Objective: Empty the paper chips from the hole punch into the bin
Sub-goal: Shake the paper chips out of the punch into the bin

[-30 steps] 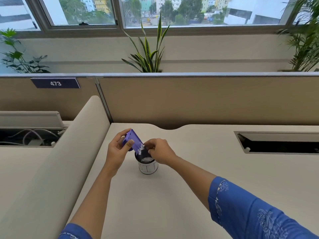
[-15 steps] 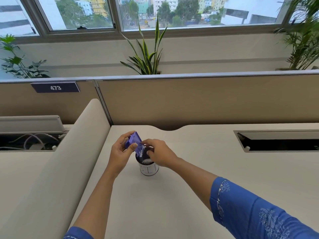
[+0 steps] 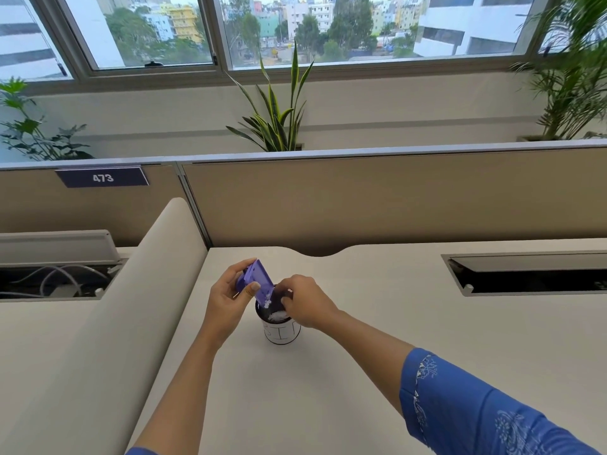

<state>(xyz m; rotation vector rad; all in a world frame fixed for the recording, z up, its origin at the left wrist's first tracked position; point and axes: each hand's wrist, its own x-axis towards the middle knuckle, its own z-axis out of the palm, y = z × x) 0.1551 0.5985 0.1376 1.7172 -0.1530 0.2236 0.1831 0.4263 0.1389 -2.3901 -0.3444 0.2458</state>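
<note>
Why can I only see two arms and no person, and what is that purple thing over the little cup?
The camera sits on the person's head and looks down, so you only see their arms. The left hand holds a purple hole punch, tipped over a small white bin standing on the desk. The right hand is at the bin's rim; what its fingers are doing is hard to see. White paper chips cling to the punch's low end, and more lie inside the bin. Behind the desk divider grows a snake plant by the window.

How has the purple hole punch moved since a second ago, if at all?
Barely. The hole punch still tilts over the bin rim, held by the left hand.
</note>
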